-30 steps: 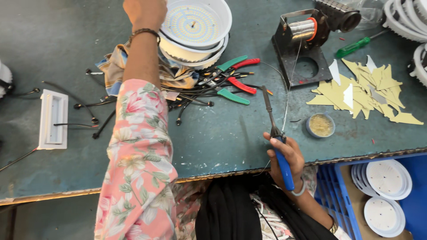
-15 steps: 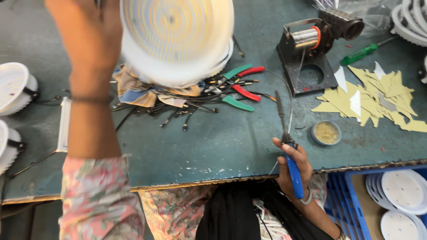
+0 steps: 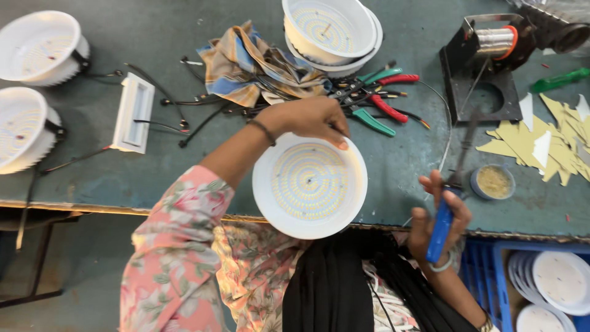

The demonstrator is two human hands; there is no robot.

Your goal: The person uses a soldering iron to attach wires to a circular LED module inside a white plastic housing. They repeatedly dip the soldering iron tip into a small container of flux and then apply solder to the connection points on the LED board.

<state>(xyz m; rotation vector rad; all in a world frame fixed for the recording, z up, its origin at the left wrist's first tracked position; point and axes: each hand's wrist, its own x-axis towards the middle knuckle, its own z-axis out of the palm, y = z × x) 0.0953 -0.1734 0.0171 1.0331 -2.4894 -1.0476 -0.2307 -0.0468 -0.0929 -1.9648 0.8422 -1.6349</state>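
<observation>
1. Left hand (image 3: 307, 120) – grips the far rim of a round white lamp (image 3: 310, 186), fingers curled over the edge. The lamp faces up, showing rings of small yellow diodes, and sits at the near edge of the bench (image 3: 184, 166), partly overhanging it above the lap.
2. Right hand (image 3: 439, 218) – clenched around the blue handle of a soldering iron (image 3: 452, 190). The dark shaft points away from the person, tip up over the bench; it is blurred.
3. Lamps counted: one in hand; a stack (image 3: 332, 34) at the far edge, which looks like two nested, top one diode-face up; two more housings (image 3: 34, 86) at the left, one behind the other, each with a black lead.
4. White rectangular driver box (image 3: 134, 112): one, lying left of centre with black wires trailing from it.
5. Striped cloth (image 3: 246, 64): one, crumpled, just beside the stack.
6. Hand tools: a tangle of pliers (image 3: 381, 98) right of the cloth, with red handles and green handles; the exact number cannot be told in the tangle. One green screwdriver (image 3: 560, 80) lies further right.
7. Solder stand (image 3: 485, 67): one black stand carrying a spool of wire, at the far right.
8. Small round tin (image 3: 493, 182): one, holding yellowish matter, just beside the iron.
9. Yellow card offcuts (image 3: 541, 138): a loose pile, too many to count, right of the tin.
10. Blue crate (image 3: 491, 270): one, below the bench edge at right, holding stacked white discs (image 3: 562, 280) – at least two stacks show.
</observation>
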